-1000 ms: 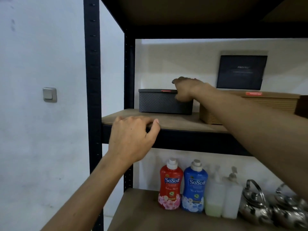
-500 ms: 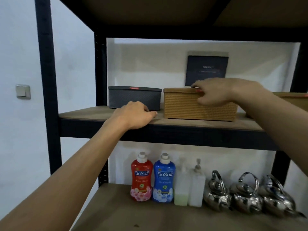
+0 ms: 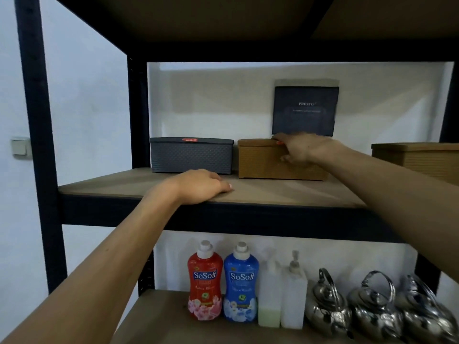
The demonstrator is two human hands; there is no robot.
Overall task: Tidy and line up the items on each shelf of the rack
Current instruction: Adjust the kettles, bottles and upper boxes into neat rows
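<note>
Right hand pinches the tan box lid edge, left hand flat on shelf; a hard shove risks ramming the grey box.

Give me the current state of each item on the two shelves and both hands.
Grey box: lid on, untouched.
Middle brown box: lid on, held.
Right brown box: lid on, untouched.
Black card: upright against wall.
Bottles: upright, capped.
Kettles: upright, in a row.
Left hand: resting on shelf.
Right hand: gripping middle brown box.
</note>
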